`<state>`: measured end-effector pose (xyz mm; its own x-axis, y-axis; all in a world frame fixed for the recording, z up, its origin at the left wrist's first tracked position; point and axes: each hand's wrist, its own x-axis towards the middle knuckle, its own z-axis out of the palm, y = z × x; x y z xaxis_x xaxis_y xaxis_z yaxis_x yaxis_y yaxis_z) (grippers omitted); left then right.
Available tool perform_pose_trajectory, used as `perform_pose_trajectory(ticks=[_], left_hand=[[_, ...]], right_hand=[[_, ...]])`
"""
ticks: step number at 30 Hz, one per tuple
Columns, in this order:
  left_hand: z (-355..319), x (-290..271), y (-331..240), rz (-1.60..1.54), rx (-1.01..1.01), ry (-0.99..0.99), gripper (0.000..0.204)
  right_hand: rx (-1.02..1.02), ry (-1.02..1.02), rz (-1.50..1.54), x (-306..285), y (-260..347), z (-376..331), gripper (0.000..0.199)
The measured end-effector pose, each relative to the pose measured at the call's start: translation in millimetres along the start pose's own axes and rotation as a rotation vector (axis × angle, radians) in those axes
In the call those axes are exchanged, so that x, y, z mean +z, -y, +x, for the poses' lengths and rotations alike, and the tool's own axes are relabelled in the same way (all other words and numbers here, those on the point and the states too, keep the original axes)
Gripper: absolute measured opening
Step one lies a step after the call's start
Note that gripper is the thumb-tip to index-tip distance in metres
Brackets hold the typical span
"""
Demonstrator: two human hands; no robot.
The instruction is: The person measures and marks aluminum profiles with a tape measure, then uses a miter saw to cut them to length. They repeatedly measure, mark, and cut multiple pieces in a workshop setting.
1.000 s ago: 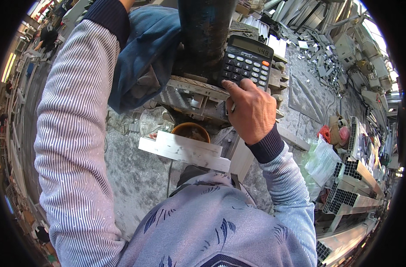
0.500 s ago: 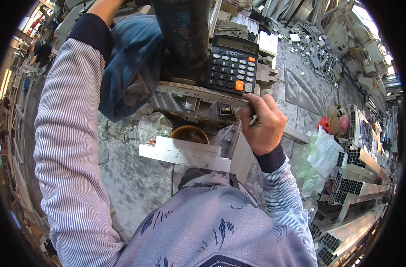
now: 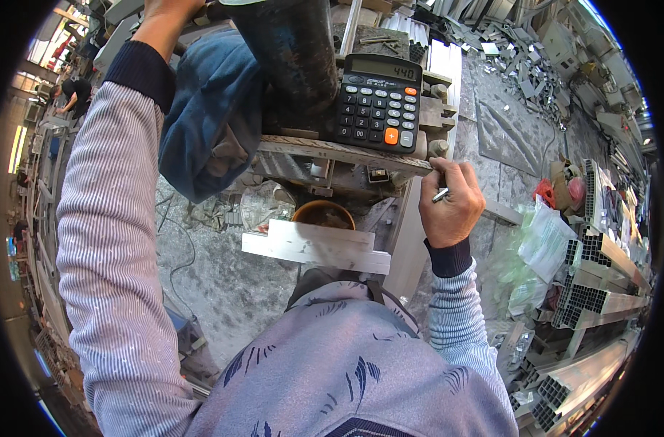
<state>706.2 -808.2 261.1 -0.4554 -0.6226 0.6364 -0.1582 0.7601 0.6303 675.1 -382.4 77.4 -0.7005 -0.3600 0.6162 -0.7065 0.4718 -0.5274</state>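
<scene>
A black calculator (image 3: 379, 102) with orange, grey and white keys lies on the machine's top, its display lit with digits. My right hand (image 3: 454, 204) is just right of and below it, its fingers closed around a slim pale pen (image 3: 440, 194). The fingertips are by the end of a worn wooden strip (image 3: 346, 151). At the top edge is my left hand (image 3: 168, 13), its fingers mostly cut off by the frame, so its hold is hidden. Below that hand hangs a blue cloth garment (image 3: 212, 109), beside a thick dark metal post (image 3: 295, 54).
White bars (image 3: 317, 247) lie across in front of my body, by an orange-rimmed bucket (image 3: 325, 211). Stacked square metal tubes (image 3: 587, 306) and clear plastic wrap (image 3: 543, 247) stand at right. Metal offcuts (image 3: 518, 65) litter the far floor. Another person (image 3: 73, 95) bends at far left.
My right hand has left the calculator's lower right corner and moved right and a little down, still holding the pen. The whole view has shifted slightly.
</scene>
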Motion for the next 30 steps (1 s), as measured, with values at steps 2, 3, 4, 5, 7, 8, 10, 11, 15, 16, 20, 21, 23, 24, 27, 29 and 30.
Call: perform_pose_trajectory(ticks=[2, 3, 4, 5, 7, 8, 10, 11, 15, 16, 20, 21, 23, 24, 27, 29, 30], left_hand=[[-1, 0, 0, -0.014, -0.002, -0.015, 0.031], [-1, 0, -1, -0.036, 0.018, -0.016, 0.032], [-2, 0, -1, -0.06, 0.038, -0.017, 0.032], [-3, 0, -2, -0.084, 0.058, -0.019, 0.033], [-5, -1, -3, -0.032, 0.145, -0.061, 0.032], [-7, -2, -3, 0.012, 0.202, -0.085, 0.033], [-9, -1, -3, -0.087, 0.176, -0.053, 0.033], [-10, 0, -2, -0.116, 0.182, -0.056, 0.033], [-6, 6, 1, -0.354, 0.042, -0.023, 0.032], [-5, 7, 2, -0.376, 0.025, -0.021, 0.032], [-5, 3, -1, -0.275, 0.024, 0.036, 0.034], [-7, 2, -4, -0.219, 0.015, 0.054, 0.035], [-10, -2, -8, -0.103, 0.07, 0.039, 0.035], [-11, -3, -11, -0.072, 0.091, 0.03, 0.034], [-11, -4, -14, -0.022, 0.101, 0.015, 0.032], [-10, -4, -13, 0.035, 0.143, -0.018, 0.031], [-10, -3, -13, 0.082, 0.187, -0.049, 0.03]], right_hand=[[0.007, -0.004, -0.007, 0, 1, -3, 0.019], [0.009, -0.007, -0.01, 0, 1, -4, 0.019], [0.013, -0.011, -0.011, 0, 2, -5, 0.02], [0.017, -0.017, -0.011, 0, 3, -6, 0.02], [0.021, -0.02, -0.035, 1, 4, -8, 0.02], [0.022, -0.018, -0.06, 1, 5, -9, 0.021], [0.024, -0.031, -0.089, 2, 6, -11, 0.021], [0.023, -0.044, -0.092, 3, 7, -12, 0.021], [0.024, -0.118, -0.104, 12, 12, -15, 0.021], [0.032, -0.117, -0.137, 13, 13, -16, 0.022], [0.066, -0.124, -0.181, 16, 15, -22, 0.024], [0.074, -0.13, -0.17, 17, 16, -24, 0.025], [0.104, -0.124, -0.174, 18, 16, -27, 0.026], [0.124, -0.121, -0.172, 19, 16, -28, 0.027], [0.161, -0.125, -0.178, 20, 18, -30, 0.028], [0.183, -0.125, -0.18, 22, 20, -30, 0.028], [0.195, -0.12, -0.18, 22, 21, -31, 0.028]])
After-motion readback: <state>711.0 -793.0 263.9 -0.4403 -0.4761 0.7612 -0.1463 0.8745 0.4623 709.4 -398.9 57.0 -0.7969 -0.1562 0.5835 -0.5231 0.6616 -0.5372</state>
